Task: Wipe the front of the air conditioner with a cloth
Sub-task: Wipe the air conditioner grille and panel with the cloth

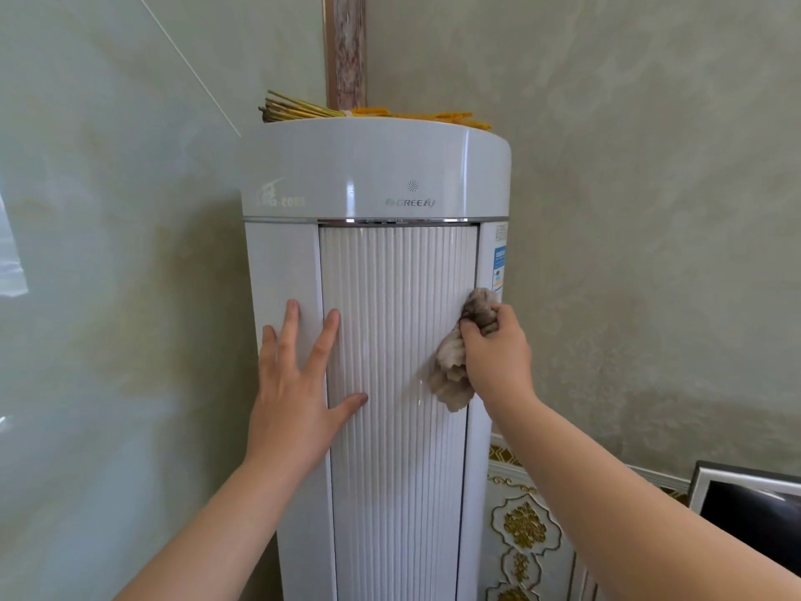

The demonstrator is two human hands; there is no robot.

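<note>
Both hands are on the front of the tall white air conditioner [377, 175], which stands in the corner between two pale green walls. The left hand [294, 383] lies flat with its fingers spread, palm pressed across the seam where the smooth left side panel meets the ribbed front panel [394, 340], thumb reaching onto the ribs. The right hand [494, 353] has its fingers curled tight around a bunched brownish cloth [455, 366], holding it against the right edge of the ribbed panel; part of the cloth sticks up above the fist and the rest hangs below it. A blue label [499, 264] sits on the right side panel just above the cloth. Yellow stalks [299, 109] lie on top of the unit.
</note>
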